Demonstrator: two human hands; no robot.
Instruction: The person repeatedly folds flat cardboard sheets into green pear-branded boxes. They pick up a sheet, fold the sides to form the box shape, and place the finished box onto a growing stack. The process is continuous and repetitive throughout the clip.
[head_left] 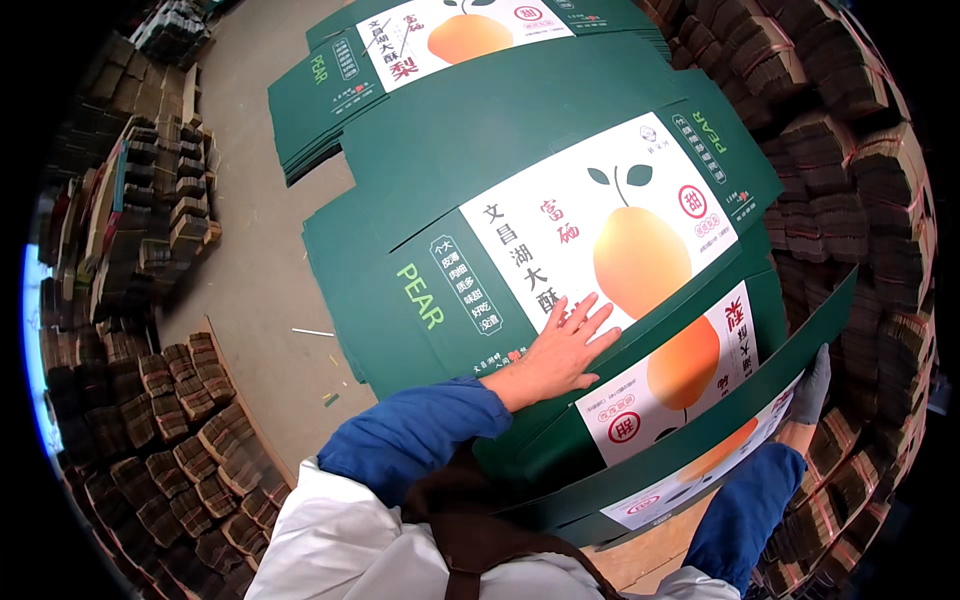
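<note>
My left hand (pixel 556 352) is bare and lies flat with spread fingers on the printed panel of a flat green carton blank (pixel 420 190). That panel carries a yellow pear picture on white. My right hand (pixel 812 388), in a grey glove, grips the right end of another green carton blank (pixel 760 365) close to my body. This nearer blank stands tilted on edge, its pear print facing me, and part of the hand is behind it. Between the two lies a further printed carton panel (pixel 686 372), upside down to me. Blue sleeves cover both forearms.
Beyond the blank under my left hand is another pile of green carton blanks (pixel 320 125). Bundled brown cardboard (pixel 815 150) is stacked along the right, with more cardboard bundles (pixel 165 430) at the lower left. Grey floor (pixel 245 250) with scraps runs down the left.
</note>
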